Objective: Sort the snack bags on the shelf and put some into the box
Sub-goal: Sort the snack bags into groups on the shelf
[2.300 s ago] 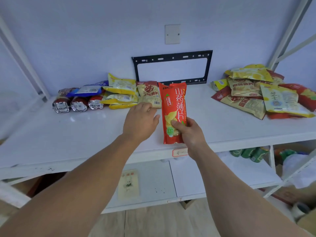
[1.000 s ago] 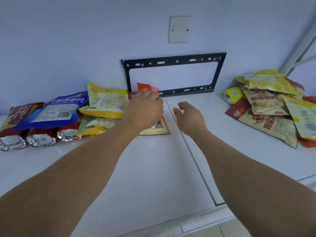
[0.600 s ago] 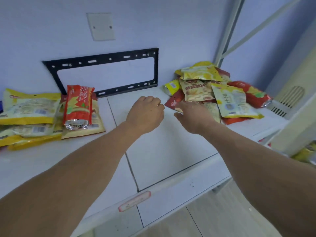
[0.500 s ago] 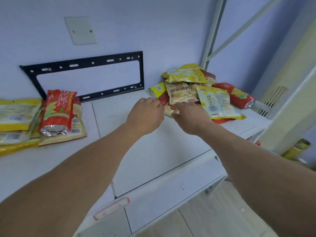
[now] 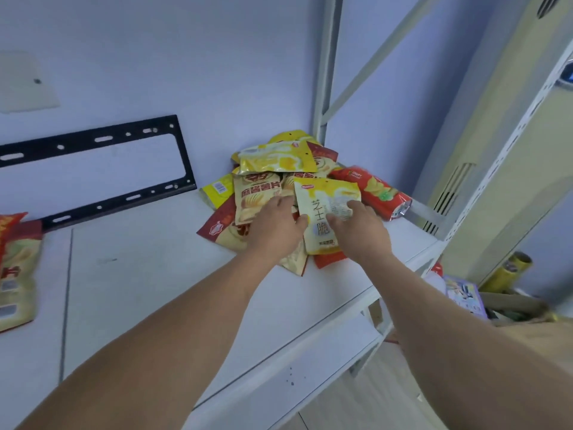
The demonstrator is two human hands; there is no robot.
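A pile of snack bags (image 5: 273, 162) lies at the right end of the white shelf (image 5: 155, 274), against the wall. On top lies a yellow-and-white bag (image 5: 322, 193) with large printed characters. My right hand (image 5: 361, 229) lies on its right side, thumb and fingers pinching the bag. My left hand (image 5: 274, 226) rests on a tan chip bag (image 5: 254, 193) beside it, and its thumb touches the yellow bag's left edge. A red tube-shaped bag (image 5: 372, 190) lies at the pile's right.
A black metal bracket (image 5: 102, 169) leans on the wall behind the shelf. Sorted bags (image 5: 15, 265) lie at the left edge. A white upright post (image 5: 322, 88) stands behind the pile. Below right, past the shelf edge, a cardboard box (image 5: 511, 305) holds packets.
The red bag was laid on the left group of bags. Both hands then crossed the shelf to the right pile and now lie on its top bags.
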